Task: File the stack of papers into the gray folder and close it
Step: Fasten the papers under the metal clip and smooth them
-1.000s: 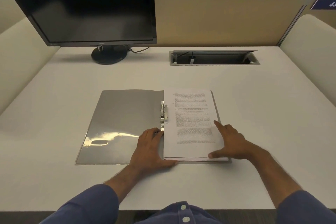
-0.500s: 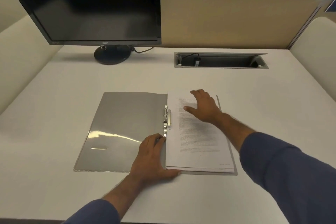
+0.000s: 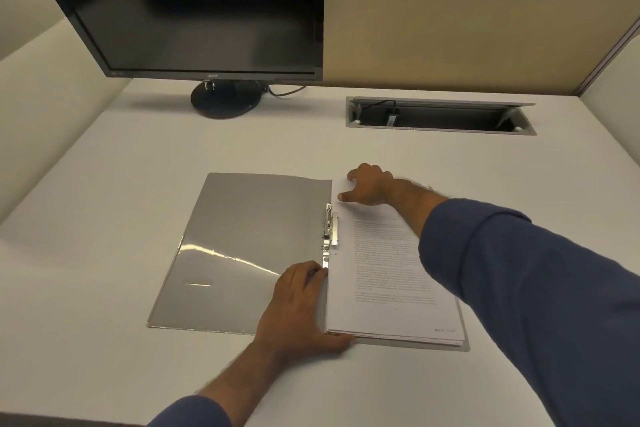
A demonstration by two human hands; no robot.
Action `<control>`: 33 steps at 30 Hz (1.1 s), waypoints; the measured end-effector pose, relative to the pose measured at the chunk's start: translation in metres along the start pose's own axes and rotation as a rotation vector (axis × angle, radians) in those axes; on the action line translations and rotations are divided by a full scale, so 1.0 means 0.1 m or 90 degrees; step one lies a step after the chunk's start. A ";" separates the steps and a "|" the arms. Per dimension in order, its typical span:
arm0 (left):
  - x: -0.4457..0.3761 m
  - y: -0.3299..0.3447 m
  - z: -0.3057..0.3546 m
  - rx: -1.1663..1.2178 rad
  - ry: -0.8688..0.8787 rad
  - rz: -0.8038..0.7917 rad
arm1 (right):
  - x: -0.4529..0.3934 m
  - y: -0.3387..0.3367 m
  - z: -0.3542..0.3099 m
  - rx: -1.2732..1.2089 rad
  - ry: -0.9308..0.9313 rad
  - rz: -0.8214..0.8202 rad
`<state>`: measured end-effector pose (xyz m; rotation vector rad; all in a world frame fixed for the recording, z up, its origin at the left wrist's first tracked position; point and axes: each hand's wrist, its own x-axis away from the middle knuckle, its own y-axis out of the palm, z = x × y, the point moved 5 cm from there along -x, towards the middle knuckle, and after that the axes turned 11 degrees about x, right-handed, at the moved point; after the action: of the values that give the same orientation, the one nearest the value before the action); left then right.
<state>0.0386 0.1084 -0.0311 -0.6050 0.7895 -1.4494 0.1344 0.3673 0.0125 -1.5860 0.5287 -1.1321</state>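
Right hand [image 3: 369,185]: moved to papers' [image 3: 384,274] far edge, fingers curled, perhaps gripping it.
Left hand [image 3: 298,308]: fingers together, flat beside the papers.
Folder [image 3: 242,246]: gray, open.

Papers [image 3: 388,267] lie in the open gray folder [image 3: 242,246]; left hand [image 3: 298,308] and right hand [image 3: 369,185] rest at their edges.

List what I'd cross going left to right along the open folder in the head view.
gray folder cover → left hand → metal clip → stack of papers → right sleeve
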 end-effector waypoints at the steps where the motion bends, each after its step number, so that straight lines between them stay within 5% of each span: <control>1: 0.00 0.00 0.01 0.000 0.001 0.002 | -0.01 0.00 0.00 0.011 -0.004 -0.008; 25: -0.02 -0.03 0.01 0.004 -0.005 0.022 | -0.11 -0.05 -0.08 0.006 -0.029 0.002; 33: -0.01 -0.03 0.01 0.010 -0.009 0.013 | -0.06 0.02 -0.12 -0.053 -0.028 0.110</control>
<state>0.0377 0.1092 -0.0280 -0.5936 0.7708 -1.4295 0.1220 0.3653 0.0080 -1.5995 0.6771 -0.9543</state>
